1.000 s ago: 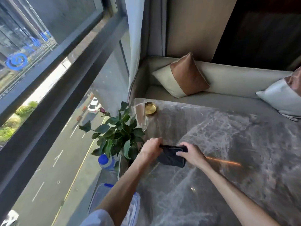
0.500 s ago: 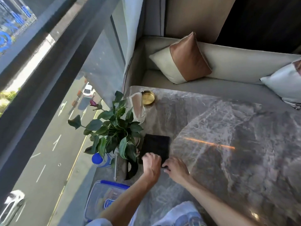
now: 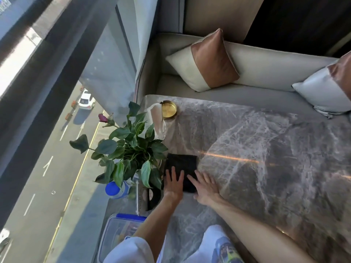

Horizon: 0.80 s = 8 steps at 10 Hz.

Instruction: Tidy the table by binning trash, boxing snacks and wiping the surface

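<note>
Setting: window-side seating nook high above a street. A grey marble table (image 3: 247, 149) with pale veins fills the middle and right of the view, and a thin orange streak of light crosses it.
Cloth: a black cloth (image 3: 180, 163), folded into a rectangle, lies flat on the table near its left edge, just beside the plant.
Left hand: the left hand (image 3: 173, 184) lies flat on the near left part of the cloth, fingers straight and slightly spread, gripping nothing.
Right hand: the right hand (image 3: 205, 188) is flat too. Its straight fingers rest on the cloth's near right corner and its palm rests on the marble.
Plant: a leafy green plant (image 3: 131, 149) with one dark red bud stands at the table's left edge.
Far left corner: a round gold dish (image 3: 168, 110) sits there, with a clear glass (image 3: 158, 122) just in front of it.
Window ledge: a bottle with a blue cap (image 3: 114, 189) stands below the plant. A clear plastic box (image 3: 117, 230) with blue clips lies nearer the person, partly hidden by the left arm, its contents blurred.
Seating: a beige sofa (image 3: 266, 63) runs behind the table. It holds a cream and copper cushion (image 3: 205, 61), and a second cushion (image 3: 326, 92) sits at the right edge.
Outside: a white car (image 3: 86, 100) is on the road far below.
</note>
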Each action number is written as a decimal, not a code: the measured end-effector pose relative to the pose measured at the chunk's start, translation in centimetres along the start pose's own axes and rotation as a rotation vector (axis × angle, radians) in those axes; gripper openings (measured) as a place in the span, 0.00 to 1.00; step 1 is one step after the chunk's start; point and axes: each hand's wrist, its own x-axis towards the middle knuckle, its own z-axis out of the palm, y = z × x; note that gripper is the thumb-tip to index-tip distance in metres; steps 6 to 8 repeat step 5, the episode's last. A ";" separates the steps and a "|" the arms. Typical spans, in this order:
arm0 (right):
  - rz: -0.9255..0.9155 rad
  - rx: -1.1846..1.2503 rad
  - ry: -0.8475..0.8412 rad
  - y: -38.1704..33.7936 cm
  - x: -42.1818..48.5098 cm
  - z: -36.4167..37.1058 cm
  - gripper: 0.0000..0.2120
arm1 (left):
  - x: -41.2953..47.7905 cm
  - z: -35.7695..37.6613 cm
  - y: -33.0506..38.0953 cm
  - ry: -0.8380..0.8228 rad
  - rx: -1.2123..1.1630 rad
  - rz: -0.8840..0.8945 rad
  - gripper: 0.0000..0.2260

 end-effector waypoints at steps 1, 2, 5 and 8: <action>-0.038 -0.033 0.101 -0.3 -0.6 -0.1 0.34 | -0.7 -0.4 0.6 0.091 -0.053 0.008 0.34; -0.115 -0.021 0.245 -0.4 -1.7 0.6 0.26 | -2.2 0.6 0.6 0.141 -0.077 0.011 0.27; -0.049 0.198 0.316 2.4 -6.7 2.2 0.27 | -6.0 2.5 1.0 0.177 0.005 0.011 0.26; -0.049 0.198 0.316 2.4 -6.7 2.2 0.27 | -6.0 2.5 1.0 0.177 0.005 0.011 0.26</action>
